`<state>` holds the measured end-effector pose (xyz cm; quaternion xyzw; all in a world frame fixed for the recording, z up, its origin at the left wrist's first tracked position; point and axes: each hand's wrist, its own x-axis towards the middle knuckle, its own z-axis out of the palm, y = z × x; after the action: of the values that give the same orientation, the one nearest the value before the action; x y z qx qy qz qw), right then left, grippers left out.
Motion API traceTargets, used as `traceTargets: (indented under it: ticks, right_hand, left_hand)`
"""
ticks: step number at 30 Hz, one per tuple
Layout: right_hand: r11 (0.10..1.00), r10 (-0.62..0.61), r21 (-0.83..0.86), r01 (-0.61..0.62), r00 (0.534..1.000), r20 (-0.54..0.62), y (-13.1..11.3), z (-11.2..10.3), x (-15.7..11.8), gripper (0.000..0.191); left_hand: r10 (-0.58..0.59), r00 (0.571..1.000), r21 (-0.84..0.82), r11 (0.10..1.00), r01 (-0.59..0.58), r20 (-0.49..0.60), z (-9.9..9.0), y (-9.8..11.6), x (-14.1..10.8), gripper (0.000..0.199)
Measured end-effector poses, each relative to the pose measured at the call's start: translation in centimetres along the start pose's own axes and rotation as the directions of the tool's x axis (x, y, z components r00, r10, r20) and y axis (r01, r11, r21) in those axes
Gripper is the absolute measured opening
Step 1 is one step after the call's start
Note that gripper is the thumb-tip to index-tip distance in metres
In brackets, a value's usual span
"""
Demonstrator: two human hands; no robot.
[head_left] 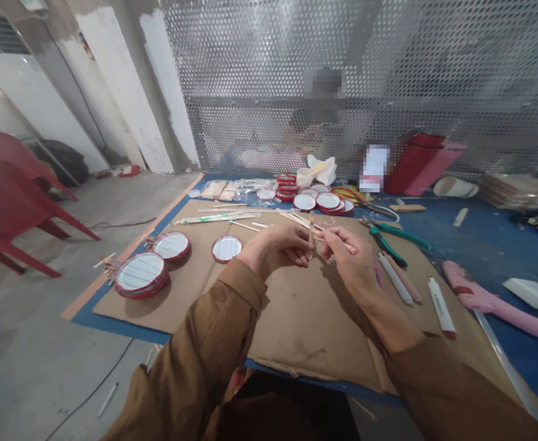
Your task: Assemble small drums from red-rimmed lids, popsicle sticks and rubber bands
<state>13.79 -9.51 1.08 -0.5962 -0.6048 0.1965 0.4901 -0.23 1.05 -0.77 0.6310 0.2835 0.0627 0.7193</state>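
Note:
My left hand (291, 244) pinches a wooden craft stick (312, 223) that stands upright above the cardboard sheet (287, 318). My right hand (345, 248) is closed right beside it, fingertips close to the stick. What sits between those right fingertips is too small to make out. Behind my hands lie several loose thin sticks (244, 225). To the left, a round red-rimmed lid (227, 248) rests flat. Farther left, two stacks of such lids, a near one (141, 272) and a far one (172, 245), have sticks jutting from their left side.
On the right lie green-handled pliers (388, 242), markers (441, 306) and a pink glue gun (499, 303). More red-rimmed lids (328, 201) are piled at the back, before a perforated metal screen (269, 79). A red chair (16, 196) stands left of the table.

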Motion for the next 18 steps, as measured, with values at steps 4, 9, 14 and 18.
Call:
traceTargets:
  ticks: [4,9,14,18]
  right_hand:
    - [0.997,0.036,0.064,-0.031,0.996,-0.083,0.26,-0.05,0.08,0.027]
    - [0.987,0.028,0.157,-0.021,0.999,-0.043,-0.04,-0.07,0.07,0.026]
    - [0.999,-0.005,0.034,0.005,1.0,-0.006,0.03,0.02,0.01,0.03]
    - [1.0,0.014,0.022,-0.014,1.0,-0.023,0.44,0.09,0.09,0.029]
  left_hand:
    - [0.006,1.0,0.002,1.0,-0.006,-0.006,0.16,0.24,-0.31,0.018]
    - [-0.015,1.0,0.008,1.0,0.015,-0.005,0.16,0.32,-0.29,0.016]
    - [-0.009,1.0,0.004,1.0,0.009,-0.011,0.27,0.32,-0.39,0.011]
    - [-0.005,1.0,0.005,1.0,0.005,-0.012,0.3,0.34,-0.5,0.013]
